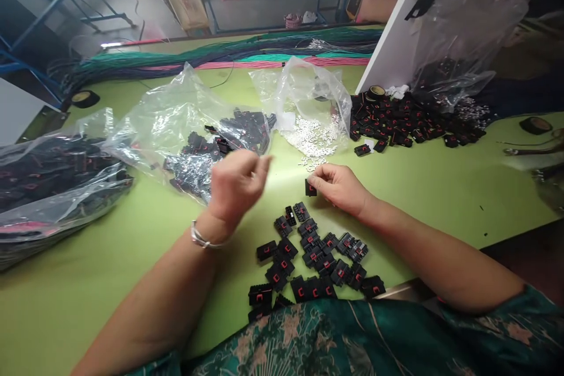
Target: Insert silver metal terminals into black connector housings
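Observation:
Between the thumb and fingers of my right hand (338,188) is a black plastic connector housing (311,189) with a red clip, just above the green table (176,282). My left hand (238,182) is curled closed and slightly blurred, in front of a clear plastic bag (163,111) of black connectors. Its fingertips face away, so whatever it may hold is hidden. Near my body lies a loose group of black connectors (325,263), many with red clips. Small white parts (311,138) spill from another clear bag (304,79) beyond my hands.
A large bag of black parts (53,188) lies at the left. At the right is a heap of black connectors (396,120) beside a white panel (392,29). Bundled wires (220,53) run along the back. Another person's arm (376,6) shows behind the panel.

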`<state>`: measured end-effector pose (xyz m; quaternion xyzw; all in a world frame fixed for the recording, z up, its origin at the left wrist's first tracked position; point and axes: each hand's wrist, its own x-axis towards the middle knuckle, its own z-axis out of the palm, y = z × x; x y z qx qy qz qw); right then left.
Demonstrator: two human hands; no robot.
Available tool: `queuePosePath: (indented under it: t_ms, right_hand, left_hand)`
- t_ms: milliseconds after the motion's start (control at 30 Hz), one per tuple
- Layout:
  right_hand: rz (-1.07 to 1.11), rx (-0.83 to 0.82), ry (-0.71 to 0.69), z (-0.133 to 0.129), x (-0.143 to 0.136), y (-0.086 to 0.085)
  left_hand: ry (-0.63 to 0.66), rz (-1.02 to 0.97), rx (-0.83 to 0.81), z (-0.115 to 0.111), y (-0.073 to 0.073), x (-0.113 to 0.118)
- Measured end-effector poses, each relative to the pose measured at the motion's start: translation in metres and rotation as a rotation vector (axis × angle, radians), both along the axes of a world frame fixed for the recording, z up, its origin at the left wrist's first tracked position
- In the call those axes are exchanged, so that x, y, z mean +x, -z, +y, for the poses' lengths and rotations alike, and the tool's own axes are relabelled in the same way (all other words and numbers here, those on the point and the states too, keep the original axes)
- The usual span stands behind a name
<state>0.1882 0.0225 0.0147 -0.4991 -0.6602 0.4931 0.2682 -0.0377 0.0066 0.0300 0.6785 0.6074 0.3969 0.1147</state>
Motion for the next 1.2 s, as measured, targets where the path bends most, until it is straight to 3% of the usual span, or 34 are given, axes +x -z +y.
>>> queuePosePath:
  t_ms: [67,100,200,267,367,467,500,567,700,867,933,1033,1133,1200]
  right_hand:
    - [-0.146,0.119,-0.1,-0.001,-0.001,0.004]
    - [-0.221,0.18,-0.185,-0.003,-0.003,0.004]
    - [-0.369,0.366,-0.421,-0.012,-0.009,0.003]
    - [-0.387,0.439,-0.483,-0.014,-0.01,0.001]
    - [-0.34,0.481,-0.328,-0.004,0.0,0.001]
    - [-0.419,0.584,-0.021,0.016,0.017,0.004]
    - [-0.479,0.628,0.015,0.022,0.021,0.005]
    - [-0.569,0.703,-0.018,0.028,0.025,0.009]
    - [-0.719,0.781,-0.22,0.021,0.016,0.014]
    - [-0.746,0.754,-0.328,0.014,0.015,0.009]
    - [-0.65,0.726,-0.317,0.018,0.023,0.004]
    - [-0.498,0.694,-0.172,0.025,0.035,-0.003]
    - [-0.432,0.685,-0.035,0.027,0.038,-0.007]
    - [-0.46,0.663,-0.04,0.024,0.035,-0.007]
  left_hand:
    - [-0.192,0.188,-0.054,0.012,-0.003,-0.022]
    - [-0.217,0.277,-0.09,0.019,-0.001,-0.032]
    - [-0.034,0.503,-0.1,0.036,0.015,-0.05]
    - [0.096,0.581,-0.096,0.042,0.027,-0.054]
    - [0.127,0.634,-0.109,0.041,0.034,-0.05]
    - [0.084,0.702,-0.142,0.032,0.029,-0.04]
    - [0.069,0.728,-0.158,0.03,0.025,-0.036]
    - [0.033,0.766,-0.194,0.025,0.019,-0.029]
    - [-0.023,0.726,-0.254,0.02,0.011,-0.02]
    - [-0.022,0.715,-0.242,0.022,0.016,-0.027]
    - [-0.004,0.706,-0.232,0.025,0.019,-0.033]
    - [0.031,0.674,-0.277,0.027,0.018,-0.04]
    - [0.039,0.659,-0.336,0.027,0.009,-0.04]
    - [0.01,0.664,-0.368,0.025,0.001,-0.039]
